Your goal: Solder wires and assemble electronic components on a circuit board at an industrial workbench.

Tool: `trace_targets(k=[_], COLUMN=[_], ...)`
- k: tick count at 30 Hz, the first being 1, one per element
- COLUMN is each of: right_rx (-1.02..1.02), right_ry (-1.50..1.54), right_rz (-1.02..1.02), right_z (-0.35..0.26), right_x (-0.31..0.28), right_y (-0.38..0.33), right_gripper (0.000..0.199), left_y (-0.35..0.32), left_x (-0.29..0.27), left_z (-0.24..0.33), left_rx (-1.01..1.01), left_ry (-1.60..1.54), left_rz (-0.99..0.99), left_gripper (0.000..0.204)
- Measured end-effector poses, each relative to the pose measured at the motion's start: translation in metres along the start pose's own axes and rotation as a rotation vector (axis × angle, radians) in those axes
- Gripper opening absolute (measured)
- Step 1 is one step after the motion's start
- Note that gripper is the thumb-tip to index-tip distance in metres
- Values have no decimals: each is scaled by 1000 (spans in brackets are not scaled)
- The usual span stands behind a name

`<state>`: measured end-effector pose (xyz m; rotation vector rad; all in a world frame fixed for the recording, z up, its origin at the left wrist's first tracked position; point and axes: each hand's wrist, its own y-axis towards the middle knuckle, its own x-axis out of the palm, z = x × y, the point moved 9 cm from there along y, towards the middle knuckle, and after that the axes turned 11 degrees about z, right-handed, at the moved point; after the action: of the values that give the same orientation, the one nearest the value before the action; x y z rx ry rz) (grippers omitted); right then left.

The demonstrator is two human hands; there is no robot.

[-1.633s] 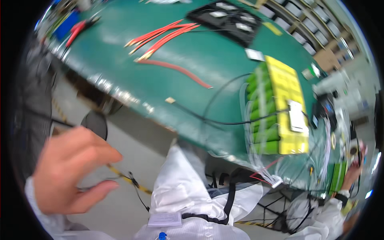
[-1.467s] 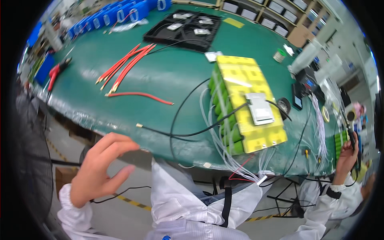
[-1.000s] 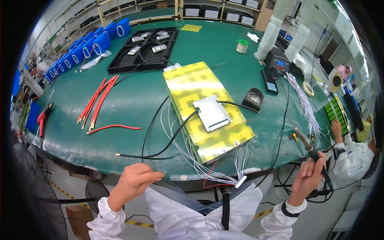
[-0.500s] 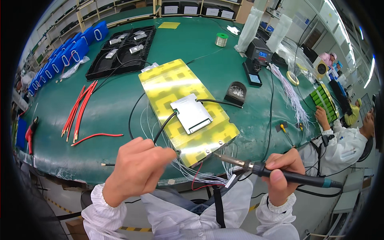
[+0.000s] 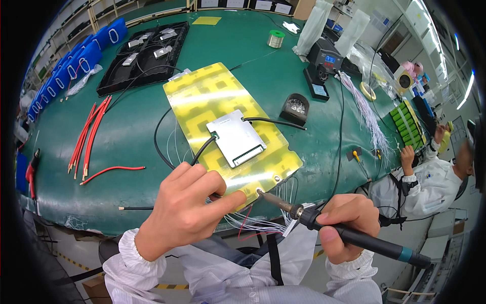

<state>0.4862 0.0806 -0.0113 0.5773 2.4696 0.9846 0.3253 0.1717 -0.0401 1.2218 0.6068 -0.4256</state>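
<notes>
Soldering iron: black handle, metal tip touching near corner of yellow battery pack. Pack flat near table's front edge, grey board on top.

An electronics assembly workshop; a long green worktop carries red wires, a spool of solder, a soldering station and a black parts tray; blue bins line the far edge; another person in a white coat works at the next place; shelving stands behind.
</notes>
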Motion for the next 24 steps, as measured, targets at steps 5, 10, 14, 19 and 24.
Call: trace_targets(k=[5, 10, 14, 19, 24], right_rx=[-108, -114, -124, -121, -143], right_ry=[-42, -57, -60, -60, -69], right_rz=[16, 46, 55, 56, 6], right_z=[-6, -5, -7, -6, -9], right_x=[2, 2, 1, 2, 2], right_y=[-1, -2, -3, -6, -8], right_gripper=[16, 16, 16, 16, 16], left_y=[-3, -2, -1, -3, -3], left_x=[4, 7, 6, 6, 6], left_z=[-1, -1, 0, -1, 0], left_rx=[-19, -17, -16, -19, -1], left_ry=[-35, -25, -19, -11, -9], left_rz=[34, 33, 30, 36, 36], left_gripper=[33, 29, 29, 28, 26])
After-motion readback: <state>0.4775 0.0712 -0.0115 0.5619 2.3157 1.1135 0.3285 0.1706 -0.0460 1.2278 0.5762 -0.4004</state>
